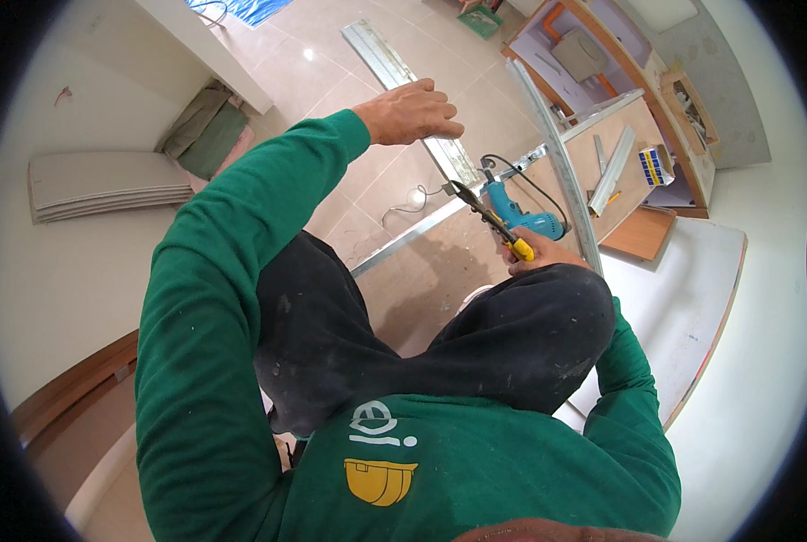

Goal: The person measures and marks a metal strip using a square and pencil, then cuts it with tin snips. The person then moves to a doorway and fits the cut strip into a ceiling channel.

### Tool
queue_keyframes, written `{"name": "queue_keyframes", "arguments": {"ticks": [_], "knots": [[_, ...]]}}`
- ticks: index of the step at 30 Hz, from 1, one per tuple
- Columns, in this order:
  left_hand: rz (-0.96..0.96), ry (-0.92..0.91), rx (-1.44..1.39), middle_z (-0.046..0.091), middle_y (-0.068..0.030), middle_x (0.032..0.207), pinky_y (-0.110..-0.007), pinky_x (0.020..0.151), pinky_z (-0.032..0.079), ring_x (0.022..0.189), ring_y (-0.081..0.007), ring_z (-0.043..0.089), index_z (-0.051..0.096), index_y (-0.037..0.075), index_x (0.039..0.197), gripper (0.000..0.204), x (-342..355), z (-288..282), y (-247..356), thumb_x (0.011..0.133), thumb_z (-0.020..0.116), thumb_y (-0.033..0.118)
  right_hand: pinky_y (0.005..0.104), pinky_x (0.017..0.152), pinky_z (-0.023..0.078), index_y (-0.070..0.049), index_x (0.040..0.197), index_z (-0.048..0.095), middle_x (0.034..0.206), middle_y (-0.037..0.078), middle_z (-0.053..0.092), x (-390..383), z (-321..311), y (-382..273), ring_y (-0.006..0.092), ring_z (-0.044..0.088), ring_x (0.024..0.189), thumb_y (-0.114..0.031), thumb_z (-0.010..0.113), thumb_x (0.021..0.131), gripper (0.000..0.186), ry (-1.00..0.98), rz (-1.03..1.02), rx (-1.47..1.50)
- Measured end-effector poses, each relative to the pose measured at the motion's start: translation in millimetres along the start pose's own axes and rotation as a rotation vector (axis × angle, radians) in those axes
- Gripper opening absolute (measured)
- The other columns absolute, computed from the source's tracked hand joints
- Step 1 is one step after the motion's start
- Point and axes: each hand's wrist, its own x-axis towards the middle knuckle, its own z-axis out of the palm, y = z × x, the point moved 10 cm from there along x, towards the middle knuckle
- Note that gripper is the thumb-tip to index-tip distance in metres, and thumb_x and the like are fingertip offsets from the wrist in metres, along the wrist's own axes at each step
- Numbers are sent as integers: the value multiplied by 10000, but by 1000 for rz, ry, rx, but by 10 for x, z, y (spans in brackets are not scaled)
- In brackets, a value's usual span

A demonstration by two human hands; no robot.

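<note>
My left hand (pixel 414 115) is closed around a long galvanized metal channel (pixel 382 56), which slants from the upper middle down toward my knees. In my right hand (pixel 548 253), partly hidden behind my knee, is a pair of tin snips (pixel 486 215) with black and yellow handles. The snips' jaws meet the near end of the channel; whether they bite into it is too small to tell. Just beyond the snips a teal power drill (pixel 522 215) lies with its black cord. A second metal channel (pixel 561 163) stretches along the right, past my right hand.
Another metal strip (pixel 412 237) crosses the tiled floor before me. On a wooden board (pixel 634 135) at right lie metal offcuts (pixel 613 170) and a blue-yellow box (pixel 656 166). Stacked grey panels (pixel 105 185) stand at left; a white panel (pixel 674 298) lies at right.
</note>
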Motion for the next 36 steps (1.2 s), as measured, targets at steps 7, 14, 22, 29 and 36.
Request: {"name": "queue_keyframes", "arguments": {"ticks": [7,14,22,29,36], "knots": [[-17,-13,12,622,11,930,-403,994,512,1014,-201,681,646,248,1122,171,-8,66,-32,1031,648,103,476,984,484,-133,1335,636,1106,99,714,-132,-44,-184,302,661,1053,-339,808,852,552,26,19,-98],[-49,-32,-9,618,9,922,-401,982,512,999,-202,678,642,240,1108,164,-18,131,-69,1022,654,100,479,969,499,-123,1346,635,1128,101,717,-44,-27,-88,299,662,1038,-345,808,851,568,9,20,-89],[-13,-3,-27,619,11,920,-398,965,507,999,-203,677,656,246,1118,176,-17,141,-59,1029,651,95,464,963,496,-116,1354,632,1106,92,706,63,9,23,290,652,1029,-348,814,850,584,-16,1,-40],[-30,-10,-31,626,17,927,-396,976,505,1008,-197,677,662,259,1127,204,-14,160,-57,1020,660,85,462,965,488,-111,1341,635,1086,86,694,76,30,26,270,640,1017,-317,830,863,555,-18,6,-36],[4,-18,-40,624,17,931,-402,986,496,1025,-195,676,669,254,1140,238,-25,175,9,995,676,66,454,978,491,-104,1299,637,1095,87,693,61,126,92,266,641,1032,-282,836,876,501,-68,2,15]]}}
